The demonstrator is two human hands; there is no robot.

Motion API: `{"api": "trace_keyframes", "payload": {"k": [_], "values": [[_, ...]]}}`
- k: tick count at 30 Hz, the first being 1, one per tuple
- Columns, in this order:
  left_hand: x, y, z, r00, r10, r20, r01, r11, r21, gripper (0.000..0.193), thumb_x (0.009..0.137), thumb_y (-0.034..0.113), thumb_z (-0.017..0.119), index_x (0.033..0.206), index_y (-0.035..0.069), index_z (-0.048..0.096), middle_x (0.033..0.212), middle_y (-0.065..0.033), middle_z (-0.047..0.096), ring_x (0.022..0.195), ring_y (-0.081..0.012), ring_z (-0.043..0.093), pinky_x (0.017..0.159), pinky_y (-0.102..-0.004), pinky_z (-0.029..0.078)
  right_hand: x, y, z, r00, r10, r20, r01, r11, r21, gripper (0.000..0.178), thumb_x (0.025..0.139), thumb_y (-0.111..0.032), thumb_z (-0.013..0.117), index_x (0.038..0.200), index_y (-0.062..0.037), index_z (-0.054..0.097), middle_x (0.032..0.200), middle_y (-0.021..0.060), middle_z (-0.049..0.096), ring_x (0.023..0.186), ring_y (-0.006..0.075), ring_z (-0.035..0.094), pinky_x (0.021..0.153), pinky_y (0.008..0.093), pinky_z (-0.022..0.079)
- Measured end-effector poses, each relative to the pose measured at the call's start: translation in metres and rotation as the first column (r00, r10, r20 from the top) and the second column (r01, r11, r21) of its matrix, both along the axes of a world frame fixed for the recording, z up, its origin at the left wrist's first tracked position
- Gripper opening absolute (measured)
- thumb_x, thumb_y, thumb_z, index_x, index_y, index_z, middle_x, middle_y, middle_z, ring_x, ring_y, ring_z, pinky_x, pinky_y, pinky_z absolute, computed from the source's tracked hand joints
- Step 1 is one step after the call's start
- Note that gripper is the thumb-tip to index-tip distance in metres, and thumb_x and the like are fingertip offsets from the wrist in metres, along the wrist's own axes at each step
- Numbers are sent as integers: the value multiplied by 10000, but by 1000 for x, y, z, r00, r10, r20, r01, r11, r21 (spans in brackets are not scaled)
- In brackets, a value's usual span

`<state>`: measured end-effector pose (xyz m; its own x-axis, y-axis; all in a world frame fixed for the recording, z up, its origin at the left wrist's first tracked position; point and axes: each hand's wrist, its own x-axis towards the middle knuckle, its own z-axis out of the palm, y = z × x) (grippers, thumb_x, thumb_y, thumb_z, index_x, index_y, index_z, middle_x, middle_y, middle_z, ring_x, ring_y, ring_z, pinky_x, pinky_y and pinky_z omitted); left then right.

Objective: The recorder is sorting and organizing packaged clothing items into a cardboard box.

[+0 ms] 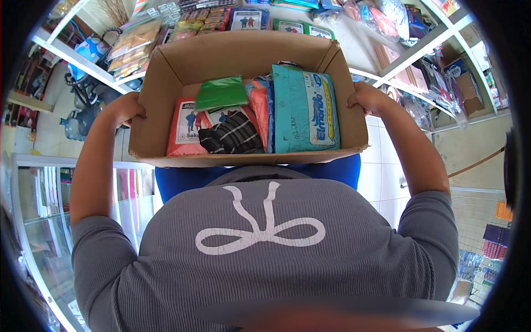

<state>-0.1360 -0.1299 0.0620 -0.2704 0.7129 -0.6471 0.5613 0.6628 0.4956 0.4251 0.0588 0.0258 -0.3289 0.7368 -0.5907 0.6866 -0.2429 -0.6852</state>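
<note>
I hold an open brown cardboard box (pixel 221 61) in front of my chest, one hand on each side. My left hand (pixel 126 109) grips its left wall and my right hand (pixel 368 98) grips its right wall. Inside lie flat plastic-wrapped packs: a large teal pack (pixel 304 110) on the right, an orange pack (pixel 258 108) beside it, a red-and-white pack (pixel 185 130) on the left, a green pack (pixel 221 92) on top, and a black striped pack (pixel 232 135) in front.
White shelves (pixel 409 52) packed with packaged goods stand ahead and to the right. More packets lie on the shelf (pixel 61 52) at the upper left. A glass display case (pixel 41 210) stands on my left. A blue stool or seat (pixel 182 180) shows under the box.
</note>
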Motion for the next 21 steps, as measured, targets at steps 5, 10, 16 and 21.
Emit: {"api": "trace_keyframes", "payload": {"k": [5, 10, 16, 21], "values": [[10, 1, -3, 999, -14, -34, 15, 1000, 8, 475, 699, 19, 612, 1172, 29, 573, 976, -135, 639, 808, -262, 663, 584, -384, 565, 0, 6, -25, 999, -10, 37, 11, 999, -39, 326, 691, -25, 646, 1004, 21, 567, 874, 156, 612, 683, 274, 655, 536, 384, 566], [-3, 31, -49, 986, -82, -143, 71, 994, -77, 300, 690, 76, 648, 961, -51, 646, 822, -170, 648, 651, -283, 646, 496, -427, 525, -15, 37, -71, 999, -36, 19, 38, 991, -126, 285, 697, -34, 641, 974, 11, 595, 857, 168, 614, 680, 271, 654, 534, 394, 558], [-9, 75, -87, 899, -191, -393, 193, 981, -37, 384, 658, 90, 659, 1017, -43, 637, 844, -194, 668, 747, -320, 683, 503, -434, 532, -30, 75, -112, 979, -177, 102, 196, 955, -223, 174, 699, -7, 653, 871, 5, 633, 829, 161, 620, 676, 277, 635, 531, 417, 521], [-24, 78, -116, 936, -116, -332, 144, 988, 60, 333, 653, 122, 690, 923, -70, 655, 818, -249, 662, 688, -378, 662, 542, -477, 521, -41, 80, -134, 960, -132, 248, 167, 978, -125, 129, 715, -5, 660, 842, 3, 639, 784, 152, 606, 603, 260, 591, 469, 408, 460]]}}
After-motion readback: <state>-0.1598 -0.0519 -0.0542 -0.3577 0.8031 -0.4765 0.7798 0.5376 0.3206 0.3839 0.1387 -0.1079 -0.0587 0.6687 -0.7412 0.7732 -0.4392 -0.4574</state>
